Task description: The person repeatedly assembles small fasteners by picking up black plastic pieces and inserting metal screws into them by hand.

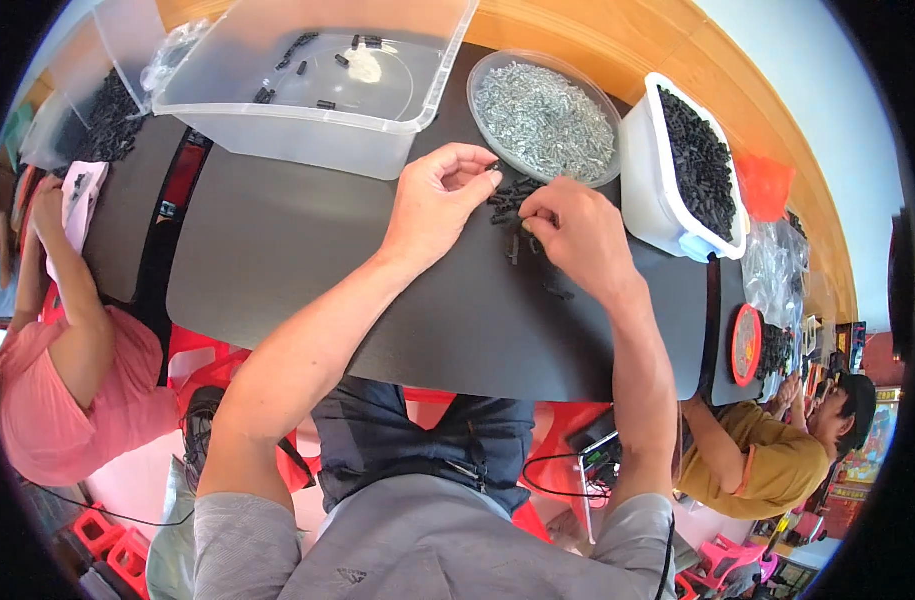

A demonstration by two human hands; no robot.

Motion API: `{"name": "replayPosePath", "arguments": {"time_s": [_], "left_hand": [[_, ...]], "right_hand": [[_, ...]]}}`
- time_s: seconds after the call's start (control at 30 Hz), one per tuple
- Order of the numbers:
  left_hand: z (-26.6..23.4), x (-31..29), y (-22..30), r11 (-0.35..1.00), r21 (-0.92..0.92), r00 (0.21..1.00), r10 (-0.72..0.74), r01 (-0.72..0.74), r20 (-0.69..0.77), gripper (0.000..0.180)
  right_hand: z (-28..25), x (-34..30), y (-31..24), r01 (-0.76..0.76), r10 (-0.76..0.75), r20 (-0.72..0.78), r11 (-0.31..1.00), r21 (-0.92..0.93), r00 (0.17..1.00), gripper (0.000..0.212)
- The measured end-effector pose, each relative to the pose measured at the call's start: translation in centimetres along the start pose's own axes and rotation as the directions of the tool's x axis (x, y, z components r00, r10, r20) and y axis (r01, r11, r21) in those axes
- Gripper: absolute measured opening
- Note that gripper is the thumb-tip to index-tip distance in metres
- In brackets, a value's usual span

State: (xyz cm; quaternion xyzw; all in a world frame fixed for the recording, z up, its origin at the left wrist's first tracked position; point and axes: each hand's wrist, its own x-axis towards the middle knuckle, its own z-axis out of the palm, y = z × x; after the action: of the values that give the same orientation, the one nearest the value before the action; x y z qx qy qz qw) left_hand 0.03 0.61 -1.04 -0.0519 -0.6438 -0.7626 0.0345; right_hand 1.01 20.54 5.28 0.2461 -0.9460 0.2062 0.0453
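Observation:
Over the dark table (307, 240), my left hand (432, 200) is closed in a pinch, with a small black plastic part (493, 166) showing at its fingertips. My right hand (585, 235) is beside it, its thumb and fingers pressed together; whatever they hold is hidden. Between and below the hands lies a loose pile of small black plastic parts (512, 200), a few of them under my right fingers. Just beyond, a round clear tray (474, 88) is full of small shiny metal pieces (547, 115).
A large clear bin (287, 135) at the far left contains several scattered black parts. To the right, a white tub (649, 215) is heaped with black parts (692, 160). People work at neighbouring tables: one in pink (87, 390) at left, one in a mustard shirt (752, 460) at right.

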Motion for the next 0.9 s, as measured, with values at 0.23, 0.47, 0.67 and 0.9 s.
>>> {"name": "replayPosePath", "arguments": {"time_s": [0.23,0.47,0.67,0.9], "left_hand": [[0.1,0.0,0.2,1.000,0.016,1.000,0.006,-0.006,0.003,0.021],[0.5,-0.4,0.5,0.998,0.053,0.999,0.033,-0.034,0.033,0.021],[1.0,-0.9,0.8,0.997,0.061,0.997,0.044,-0.048,0.058,0.022],[1.0,-1.7,1.1,0.986,0.137,0.991,0.076,-0.091,0.114,0.022]], "right_hand": [[1.6,-0.2,-1.1,-0.044,0.045,0.025,0.999,-0.024,0.999,0.015],[2.1,-0.4,-1.0,0.082,-0.087,-0.051,0.991,-0.103,0.995,0.014],[0.9,-0.9,0.1,-0.177,0.286,-0.063,0.736,0.653,0.956,0.008],[0.0,-0.8,0.4,-0.224,0.388,0.083,0.333,0.916,0.918,0.018]]}}
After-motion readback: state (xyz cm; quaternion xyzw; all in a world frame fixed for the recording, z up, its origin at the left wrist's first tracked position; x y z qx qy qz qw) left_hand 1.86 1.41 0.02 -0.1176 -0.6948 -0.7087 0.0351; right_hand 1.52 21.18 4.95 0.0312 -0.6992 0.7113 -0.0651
